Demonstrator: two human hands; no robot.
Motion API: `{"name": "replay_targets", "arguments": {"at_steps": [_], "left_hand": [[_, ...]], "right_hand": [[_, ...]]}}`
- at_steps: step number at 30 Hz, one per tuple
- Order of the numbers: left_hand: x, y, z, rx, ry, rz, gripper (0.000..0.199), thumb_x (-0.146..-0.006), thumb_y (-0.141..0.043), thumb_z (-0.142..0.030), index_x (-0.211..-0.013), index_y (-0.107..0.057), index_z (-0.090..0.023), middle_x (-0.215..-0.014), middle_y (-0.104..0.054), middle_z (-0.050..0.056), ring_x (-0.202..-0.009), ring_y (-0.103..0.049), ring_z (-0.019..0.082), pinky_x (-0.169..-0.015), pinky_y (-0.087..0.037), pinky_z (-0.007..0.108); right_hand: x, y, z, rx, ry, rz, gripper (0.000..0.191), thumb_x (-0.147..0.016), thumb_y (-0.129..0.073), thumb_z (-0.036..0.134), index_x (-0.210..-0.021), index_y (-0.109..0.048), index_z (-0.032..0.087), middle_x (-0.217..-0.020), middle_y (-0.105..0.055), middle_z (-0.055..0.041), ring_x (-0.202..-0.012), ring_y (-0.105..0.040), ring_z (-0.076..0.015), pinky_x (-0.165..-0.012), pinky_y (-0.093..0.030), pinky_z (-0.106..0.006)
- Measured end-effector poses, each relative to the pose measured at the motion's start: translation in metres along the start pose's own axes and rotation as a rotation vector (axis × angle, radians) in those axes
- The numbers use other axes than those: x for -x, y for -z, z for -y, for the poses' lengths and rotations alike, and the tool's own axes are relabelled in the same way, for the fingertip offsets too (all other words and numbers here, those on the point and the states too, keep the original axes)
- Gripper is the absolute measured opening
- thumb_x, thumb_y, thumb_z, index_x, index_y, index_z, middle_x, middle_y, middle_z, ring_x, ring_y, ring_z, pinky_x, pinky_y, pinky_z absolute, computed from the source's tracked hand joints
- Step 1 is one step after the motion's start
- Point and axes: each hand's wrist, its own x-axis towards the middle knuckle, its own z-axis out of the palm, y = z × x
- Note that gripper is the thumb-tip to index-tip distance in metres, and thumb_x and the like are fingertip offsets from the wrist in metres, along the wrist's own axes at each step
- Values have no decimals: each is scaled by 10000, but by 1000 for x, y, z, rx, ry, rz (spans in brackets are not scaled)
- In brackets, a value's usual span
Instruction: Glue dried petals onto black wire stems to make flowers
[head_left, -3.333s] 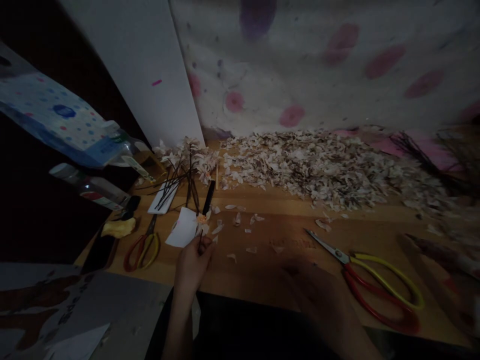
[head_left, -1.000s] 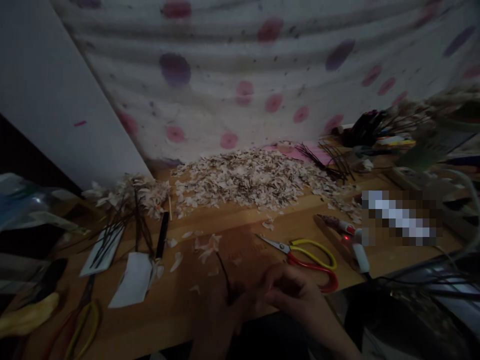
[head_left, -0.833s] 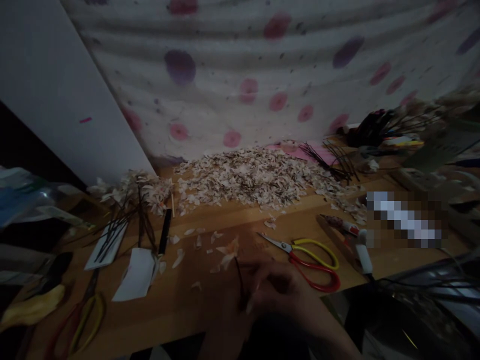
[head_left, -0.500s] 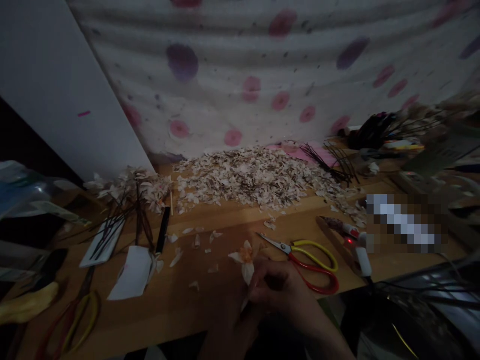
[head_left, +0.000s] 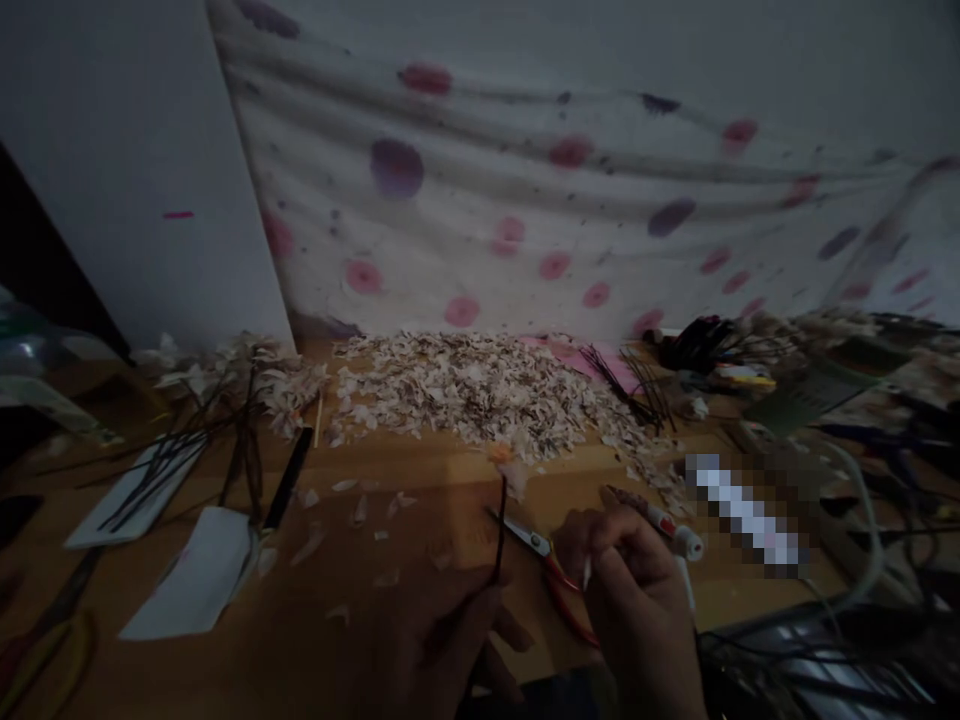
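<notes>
- Counter [head_left: 420, 470]: wood, w/ loose petals scattered; large petal heap [head_left: 480, 395] at back
- Backdrop: polka-dot cloth [head_left: 480, 220]; white board [head_left: 127, 230] at left
- White tray [head_left: 142, 490]: holds dark wire stems [head_left: 157, 465]
- Left hand [head_left: 442, 630]: fingers closed on dark stem [head_left: 499, 525], held upright above counter, small orange bloom [head_left: 501, 455] on top
- Right hand [head_left: 630, 590]: fingers together on pale sliver [head_left: 586, 572], just right of red-handled scissors [head_left: 547, 570]
</notes>
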Motion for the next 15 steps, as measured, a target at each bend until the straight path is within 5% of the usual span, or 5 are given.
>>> {"name": "replay_targets", "arguments": {"at_steps": [8, 15], "left_hand": [[-16, -10, -17, -144, -327, -156, 211, -827, -665, -410, -781, -771, -234, -590, -671, -30, -430, -597, 82, -451, -455, 151], [-10, -10, -3, -119, -189, -80, 473, -843, -603, -572, -1067, -767, -190, -423, -592, -25, -302, -533, 129, -333, -407, 215]], "right_hand": [[-7, -14, 30, 309, 95, -158, 114, -757, -793, 302, -842, -727, 266, -686, -672, 17, -517, -574, -95, -465, -464, -174], [-21, -33, 39, 515, 386, -194, 96, -782, -761, 182, -768, -715, 265, -755, -704, 15, -718, -656, -143, -632, -524, -238]]}}
